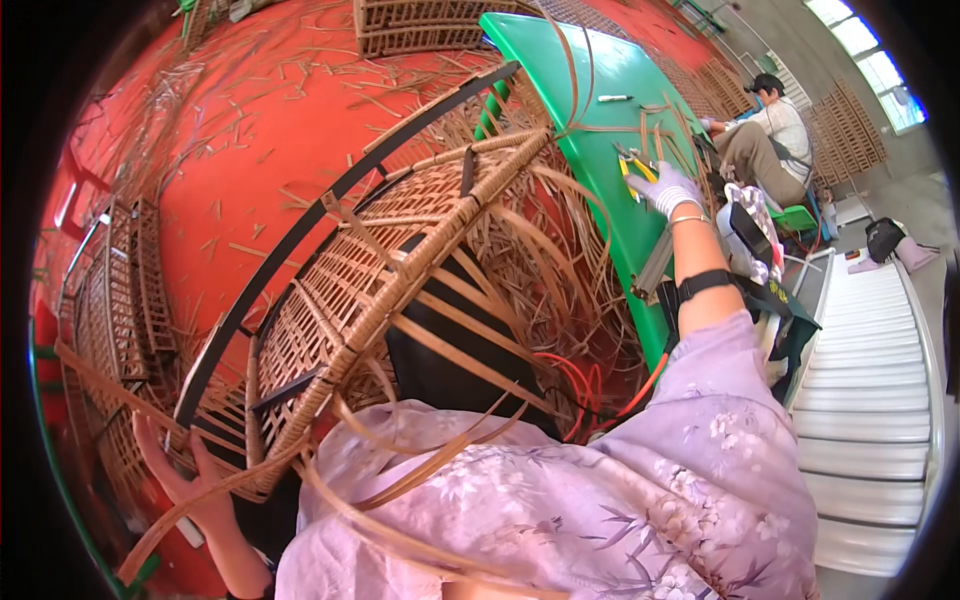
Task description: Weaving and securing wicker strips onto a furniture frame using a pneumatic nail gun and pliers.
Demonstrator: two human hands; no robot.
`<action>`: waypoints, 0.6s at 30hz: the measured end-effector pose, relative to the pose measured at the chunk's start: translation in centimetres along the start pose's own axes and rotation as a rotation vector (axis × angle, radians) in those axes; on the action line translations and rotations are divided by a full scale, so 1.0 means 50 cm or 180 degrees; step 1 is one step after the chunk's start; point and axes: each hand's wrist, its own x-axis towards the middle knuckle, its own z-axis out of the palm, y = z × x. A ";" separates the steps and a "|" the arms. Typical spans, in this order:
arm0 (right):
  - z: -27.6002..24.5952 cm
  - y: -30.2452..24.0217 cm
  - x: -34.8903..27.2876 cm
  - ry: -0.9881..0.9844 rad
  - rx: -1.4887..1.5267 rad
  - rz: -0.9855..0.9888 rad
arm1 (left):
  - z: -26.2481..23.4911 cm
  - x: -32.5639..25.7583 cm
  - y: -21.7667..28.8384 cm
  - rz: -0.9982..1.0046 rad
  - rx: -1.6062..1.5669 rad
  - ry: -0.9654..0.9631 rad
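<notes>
A woven rattan panel (350,265) on a dark metal frame (380,150) leans across my lap, loose strips hanging from its edge. My left hand (195,485) is at the lower left end of this frame, fingers stretched apart around the end of the dark bar. One flat rattan strip (215,490) crosses in front of that hand. On the green table (560,90), my right hand (670,190), in a pale glove, grips yellow-handled pliers (630,165) by the handles. Cut strips (675,140) and a white marker (614,98) lie beyond it.
Tangled rattan strips (580,260) hang between panel and table. An orange cable (640,392) runs below. More woven pieces (120,290) stand on the scrap-strewn red floor (240,190) at left. A person (775,130) sits at the far right, beyond a white slatted rack (865,400).
</notes>
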 end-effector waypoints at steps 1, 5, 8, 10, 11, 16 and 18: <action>0.010 0.001 0.016 0.0012 0.0009 -0.0027 | -0.003 0.008 -0.008 -0.0029 0.0082 0.0096; 0.053 0.010 0.066 -0.0440 0.0238 -0.0089 | -0.034 0.013 -0.020 -0.0119 0.0491 -0.0021; 0.086 0.028 0.113 -0.0211 0.0144 -0.0329 | -0.028 -0.011 -0.027 -0.0639 0.0151 -0.0039; 0.070 0.030 0.101 -0.0058 -0.0051 -0.0326 | -0.019 -0.017 -0.032 -0.0370 0.0358 0.0050; 0.047 0.018 0.063 0.0047 0.0002 -0.0212 | -0.011 -0.010 -0.027 -0.0300 0.0194 -0.0044; 0.072 0.089 0.131 0.0103 0.0625 0.0361 | -0.013 0.023 0.032 -0.0233 -0.0106 0.0009; 0.116 0.175 0.220 -0.0137 0.0995 0.0663 | -0.021 0.027 0.032 -0.0170 -0.0131 -0.0027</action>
